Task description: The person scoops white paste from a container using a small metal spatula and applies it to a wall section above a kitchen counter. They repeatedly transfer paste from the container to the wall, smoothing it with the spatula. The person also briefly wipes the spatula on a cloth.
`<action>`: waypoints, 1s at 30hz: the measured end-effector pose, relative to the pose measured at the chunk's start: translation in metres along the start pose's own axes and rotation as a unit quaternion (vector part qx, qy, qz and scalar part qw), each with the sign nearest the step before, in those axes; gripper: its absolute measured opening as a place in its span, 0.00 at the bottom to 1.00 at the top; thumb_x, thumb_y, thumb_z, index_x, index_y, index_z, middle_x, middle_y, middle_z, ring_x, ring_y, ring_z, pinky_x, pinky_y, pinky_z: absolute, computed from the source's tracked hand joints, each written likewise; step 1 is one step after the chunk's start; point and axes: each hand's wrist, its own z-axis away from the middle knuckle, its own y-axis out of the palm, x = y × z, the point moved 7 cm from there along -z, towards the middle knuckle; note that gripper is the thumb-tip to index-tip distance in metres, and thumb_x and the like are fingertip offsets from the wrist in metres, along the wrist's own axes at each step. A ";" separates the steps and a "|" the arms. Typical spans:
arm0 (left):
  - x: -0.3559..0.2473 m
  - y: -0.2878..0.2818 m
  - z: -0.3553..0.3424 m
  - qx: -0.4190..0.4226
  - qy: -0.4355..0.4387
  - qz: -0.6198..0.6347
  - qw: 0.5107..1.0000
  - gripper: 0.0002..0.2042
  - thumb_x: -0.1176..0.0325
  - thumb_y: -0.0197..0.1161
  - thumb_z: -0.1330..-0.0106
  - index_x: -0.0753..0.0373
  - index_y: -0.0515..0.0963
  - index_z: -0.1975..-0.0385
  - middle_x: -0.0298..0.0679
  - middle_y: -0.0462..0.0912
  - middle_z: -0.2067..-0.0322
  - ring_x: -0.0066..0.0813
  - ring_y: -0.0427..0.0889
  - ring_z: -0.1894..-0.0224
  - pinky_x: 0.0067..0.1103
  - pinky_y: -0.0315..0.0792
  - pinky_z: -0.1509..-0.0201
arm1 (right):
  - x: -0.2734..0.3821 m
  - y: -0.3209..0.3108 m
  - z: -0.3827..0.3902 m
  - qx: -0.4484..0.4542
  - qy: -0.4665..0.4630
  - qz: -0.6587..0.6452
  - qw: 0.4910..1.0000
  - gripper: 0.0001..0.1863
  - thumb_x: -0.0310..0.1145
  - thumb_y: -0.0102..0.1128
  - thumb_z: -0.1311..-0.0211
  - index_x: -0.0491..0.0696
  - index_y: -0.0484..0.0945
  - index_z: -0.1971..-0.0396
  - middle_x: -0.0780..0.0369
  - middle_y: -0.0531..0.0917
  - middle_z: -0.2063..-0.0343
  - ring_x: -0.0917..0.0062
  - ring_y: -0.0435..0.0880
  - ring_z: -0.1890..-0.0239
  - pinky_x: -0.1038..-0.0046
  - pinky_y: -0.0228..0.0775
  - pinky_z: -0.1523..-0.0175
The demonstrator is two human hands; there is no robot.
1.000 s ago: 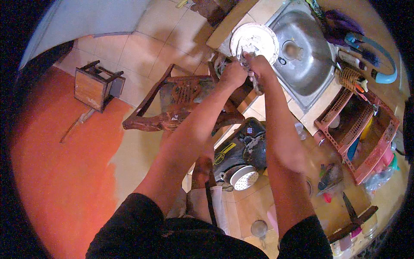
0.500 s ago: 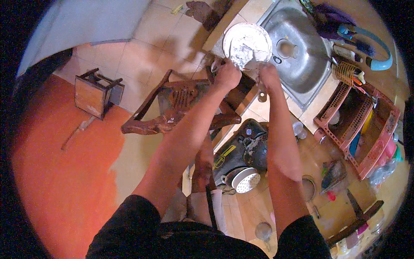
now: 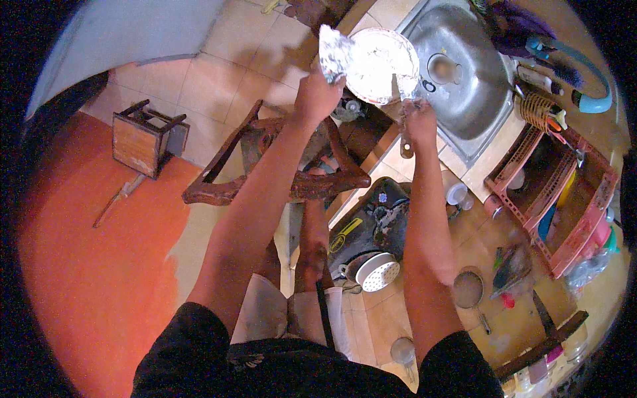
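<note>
My left hand (image 3: 317, 97) grips a flat scraper (image 3: 334, 52) thickly smeared with white paste, tilted up above and left of my right hand. My right hand (image 3: 418, 121) is closed round the wooden handle of a second tool (image 3: 407, 147), its paste-coated blade reaching into a round white container (image 3: 378, 63) of white paste. The container sits at the left edge of a steel sink (image 3: 474, 106). Below my hands is a carved dark wooden chair (image 3: 332, 179).
A small wooden stool (image 3: 139, 146) lies tipped on the floor at left. At right are a pink plastic rack (image 3: 531, 229), a blue curved tap or hose (image 3: 594, 101) and assorted kitchenware. Below are a black pan-like object (image 3: 371, 219), a white perforated strainer (image 3: 378, 272) and a metal sieve (image 3: 468, 288).
My hands have moved apart. My left hand with the coated scraper went left and up from the container; my right hand shifted a little right and down with its tool.
</note>
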 end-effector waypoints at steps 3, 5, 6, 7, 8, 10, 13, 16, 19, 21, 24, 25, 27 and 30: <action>-0.010 -0.005 -0.014 -0.027 0.027 0.024 0.999 0.28 0.62 0.69 0.51 0.70 0.66 0.53 0.55 0.78 0.59 0.54 0.76 0.54 0.37 0.71 0.50 | -0.010 -0.006 0.017 0.082 0.196 -0.057 0.975 0.17 0.38 0.54 0.42 0.38 0.74 0.63 0.50 0.80 0.76 0.58 0.81 0.72 0.61 0.73 0.66; -0.004 -0.004 -0.025 -0.034 0.022 0.048 0.998 0.30 0.62 0.72 0.55 0.69 0.67 0.53 0.53 0.78 0.57 0.51 0.77 0.52 0.34 0.71 0.50 | 0.009 -0.013 0.037 0.100 0.271 -0.092 0.953 0.17 0.40 0.54 0.41 0.38 0.74 0.65 0.52 0.79 0.80 0.65 0.80 0.78 0.64 0.72 0.72; -0.004 0.000 -0.030 -0.027 0.026 0.051 0.998 0.30 0.63 0.72 0.55 0.69 0.67 0.53 0.53 0.78 0.57 0.50 0.77 0.53 0.34 0.71 0.50 | 0.016 -0.018 0.048 0.106 0.310 -0.109 0.939 0.18 0.41 0.54 0.40 0.38 0.74 0.66 0.54 0.79 0.82 0.68 0.80 0.81 0.65 0.71 0.75; -0.003 0.002 -0.036 -0.021 0.030 0.053 0.998 0.30 0.64 0.72 0.56 0.69 0.67 0.53 0.53 0.78 0.57 0.50 0.77 0.53 0.34 0.71 0.50 | 0.012 -0.017 0.055 0.104 0.294 -0.140 0.940 0.18 0.43 0.53 0.38 0.39 0.74 0.67 0.56 0.76 0.85 0.75 0.76 0.87 0.68 0.68 0.80; -0.002 0.004 -0.039 -0.015 0.034 0.054 0.998 0.30 0.65 0.73 0.57 0.70 0.67 0.53 0.53 0.78 0.57 0.50 0.77 0.53 0.34 0.71 0.50 | 0.014 -0.017 0.057 0.121 0.293 -0.109 0.942 0.18 0.43 0.54 0.38 0.40 0.74 0.67 0.55 0.77 0.83 0.71 0.77 0.85 0.67 0.69 0.78; -0.005 0.005 -0.041 -0.015 0.027 0.038 0.999 0.30 0.67 0.73 0.57 0.69 0.67 0.53 0.53 0.78 0.57 0.50 0.77 0.53 0.34 0.71 0.50 | 0.016 -0.023 0.060 0.145 0.297 -0.045 0.943 0.18 0.43 0.54 0.39 0.41 0.74 0.66 0.52 0.79 0.80 0.65 0.80 0.80 0.64 0.72 0.73; -0.004 0.010 -0.044 -0.008 0.031 0.047 0.998 0.30 0.69 0.72 0.58 0.69 0.67 0.53 0.53 0.78 0.57 0.50 0.77 0.52 0.34 0.71 0.50 | -0.007 -0.029 0.047 0.125 0.204 0.046 0.970 0.17 0.43 0.54 0.39 0.43 0.75 0.66 0.48 0.80 0.71 0.55 0.80 0.69 0.59 0.71 0.63; 0.005 0.016 -0.047 -0.023 -0.009 0.020 0.999 0.29 0.70 0.72 0.58 0.68 0.68 0.54 0.52 0.78 0.58 0.50 0.77 0.53 0.34 0.71 0.49 | 0.009 -0.036 0.030 0.123 0.141 0.103 0.977 0.16 0.43 0.53 0.39 0.44 0.76 0.66 0.46 0.79 0.64 0.48 0.76 0.60 0.55 0.68 0.55; -0.001 0.015 -0.044 -0.045 -0.014 0.025 0.999 0.29 0.71 0.71 0.59 0.68 0.68 0.54 0.52 0.78 0.58 0.50 0.77 0.53 0.34 0.71 0.49 | 0.003 -0.022 0.025 0.169 0.099 0.113 0.974 0.17 0.44 0.52 0.38 0.43 0.76 0.66 0.47 0.79 0.66 0.50 0.78 0.62 0.55 0.69 0.57; -0.009 0.012 -0.041 -0.054 -0.003 0.033 0.998 0.29 0.72 0.71 0.59 0.68 0.68 0.54 0.52 0.78 0.59 0.50 0.77 0.54 0.33 0.71 0.49 | -0.002 -0.017 0.026 0.174 0.109 0.099 0.974 0.18 0.45 0.52 0.38 0.42 0.76 0.65 0.47 0.79 0.68 0.52 0.79 0.66 0.56 0.70 0.60; -0.015 0.008 -0.039 -0.057 0.006 0.031 0.998 0.29 0.72 0.71 0.60 0.67 0.68 0.54 0.52 0.78 0.58 0.50 0.76 0.54 0.34 0.71 0.49 | -0.009 -0.012 0.034 0.155 0.211 -0.003 0.965 0.18 0.44 0.53 0.38 0.41 0.73 0.68 0.54 0.76 0.79 0.65 0.76 0.79 0.65 0.67 0.74; -0.015 0.007 -0.040 -0.060 0.008 0.033 0.998 0.29 0.72 0.71 0.59 0.67 0.68 0.54 0.52 0.78 0.58 0.50 0.76 0.54 0.34 0.71 0.49 | 0.001 -0.011 0.040 0.158 0.242 -0.065 0.955 0.16 0.42 0.53 0.37 0.41 0.72 0.71 0.60 0.72 0.85 0.73 0.72 0.85 0.70 0.62 0.81; -0.011 0.007 -0.040 -0.059 0.005 0.025 0.998 0.28 0.71 0.70 0.59 0.65 0.69 0.53 0.51 0.78 0.58 0.49 0.76 0.54 0.34 0.71 0.50 | 0.014 -0.007 0.044 0.141 0.270 -0.126 0.944 0.16 0.41 0.51 0.36 0.42 0.69 0.74 0.66 0.68 0.90 0.82 0.67 0.91 0.77 0.58 0.87; -0.006 0.007 -0.040 -0.037 -0.018 -0.004 0.999 0.27 0.69 0.69 0.56 0.63 0.69 0.53 0.51 0.78 0.58 0.50 0.76 0.54 0.35 0.70 0.50 | 0.030 -0.013 0.038 0.105 0.289 -0.175 0.935 0.16 0.41 0.50 0.35 0.40 0.69 0.72 0.66 0.69 0.88 0.82 0.66 0.91 0.77 0.60 0.86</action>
